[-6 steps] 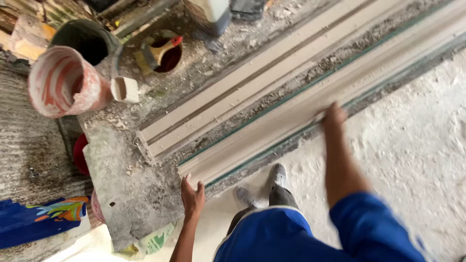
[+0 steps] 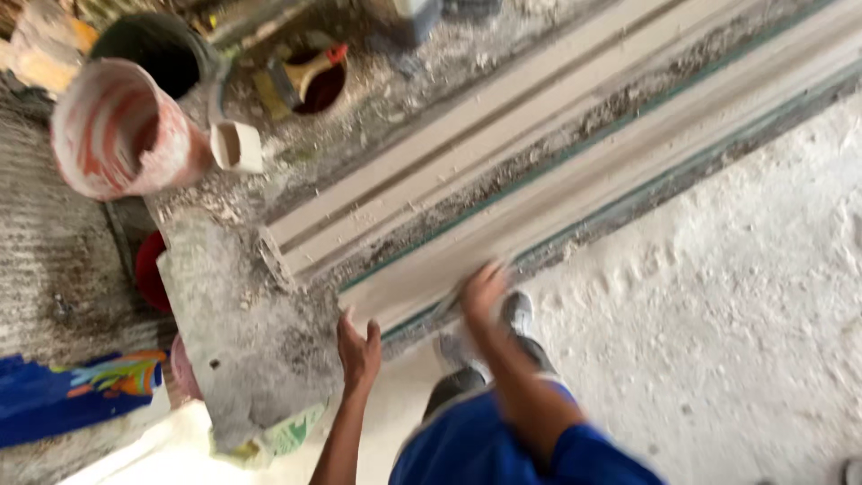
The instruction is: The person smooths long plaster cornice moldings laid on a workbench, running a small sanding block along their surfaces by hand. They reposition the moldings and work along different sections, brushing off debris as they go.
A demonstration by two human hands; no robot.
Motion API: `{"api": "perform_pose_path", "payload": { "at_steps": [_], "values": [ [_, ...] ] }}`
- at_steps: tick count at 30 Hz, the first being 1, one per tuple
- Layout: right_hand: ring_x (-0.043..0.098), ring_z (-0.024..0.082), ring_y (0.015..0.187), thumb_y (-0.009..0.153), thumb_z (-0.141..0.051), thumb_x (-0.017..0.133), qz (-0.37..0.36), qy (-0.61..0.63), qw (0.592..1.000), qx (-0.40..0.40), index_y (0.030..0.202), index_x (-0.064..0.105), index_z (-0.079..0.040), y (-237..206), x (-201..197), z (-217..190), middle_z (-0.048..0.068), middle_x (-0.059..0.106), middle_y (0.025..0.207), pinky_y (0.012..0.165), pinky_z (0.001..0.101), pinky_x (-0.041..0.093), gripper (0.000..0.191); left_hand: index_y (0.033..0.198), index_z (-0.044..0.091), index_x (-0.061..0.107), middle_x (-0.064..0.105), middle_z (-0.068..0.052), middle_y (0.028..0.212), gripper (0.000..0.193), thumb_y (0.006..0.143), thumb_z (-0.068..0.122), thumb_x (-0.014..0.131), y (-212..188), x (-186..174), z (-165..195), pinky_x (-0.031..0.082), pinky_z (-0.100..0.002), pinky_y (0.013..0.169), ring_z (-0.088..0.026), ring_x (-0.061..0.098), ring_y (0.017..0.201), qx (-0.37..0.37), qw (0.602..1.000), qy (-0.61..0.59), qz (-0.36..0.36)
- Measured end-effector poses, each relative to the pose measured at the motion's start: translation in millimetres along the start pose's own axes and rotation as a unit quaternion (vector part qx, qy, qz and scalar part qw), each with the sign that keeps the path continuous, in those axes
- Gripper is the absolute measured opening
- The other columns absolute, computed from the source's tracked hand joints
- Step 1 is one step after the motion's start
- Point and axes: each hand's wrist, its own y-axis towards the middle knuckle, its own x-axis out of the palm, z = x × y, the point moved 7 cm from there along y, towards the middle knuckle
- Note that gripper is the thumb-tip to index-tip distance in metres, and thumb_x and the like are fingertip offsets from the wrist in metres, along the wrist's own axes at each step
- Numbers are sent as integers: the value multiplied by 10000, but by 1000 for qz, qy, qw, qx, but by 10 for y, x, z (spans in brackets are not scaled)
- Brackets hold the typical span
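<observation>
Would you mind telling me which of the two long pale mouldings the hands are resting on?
The nearer moulding, edged in green: the left hand sits at its end and the right hand on its face. The farther moulding lies untouched beside it.

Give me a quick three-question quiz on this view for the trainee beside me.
1. True or false: the left hand sits at the near end of the long pale moulding.
2. Which stands nearest the red-and-white bucket? A) the small white cup B) the blue cloth C) the grey shoes
3. What colour are the clothes of the person at work?

Key
1. True. The right hand, blurred, is on the same moulding further along.
2. A.
3. Blue.
</observation>
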Motion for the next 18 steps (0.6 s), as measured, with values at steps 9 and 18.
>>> {"api": "perform_pose_path", "payload": {
  "at_steps": [9, 18],
  "values": [
    [584, 374, 825, 1090, -395, 427, -117, 252, 890, 361, 1116, 551, 40, -61, 314, 550, 248, 605, 928, 769, 503, 502, 453, 1495, -68, 380, 471, -312, 1473, 747, 905, 263, 698, -80, 235, -136, 364, -496, 1143, -450, 453, 1378, 43, 998, -27, -23],
    [682, 288, 764, 1101, -437, 364, -186, 460, 679, 541, 1177, 420, 32, 1810, 164, 1827, 188, 665, 946, 599, 469, 620, 479, 1610, 59, 69, 297, -252, 1618, 1063, 853, 524, 653, -7, 282, -157, 366, -420, 1179, -347, 377, 1473, -89, 975, -76, -191]
  ]
}}
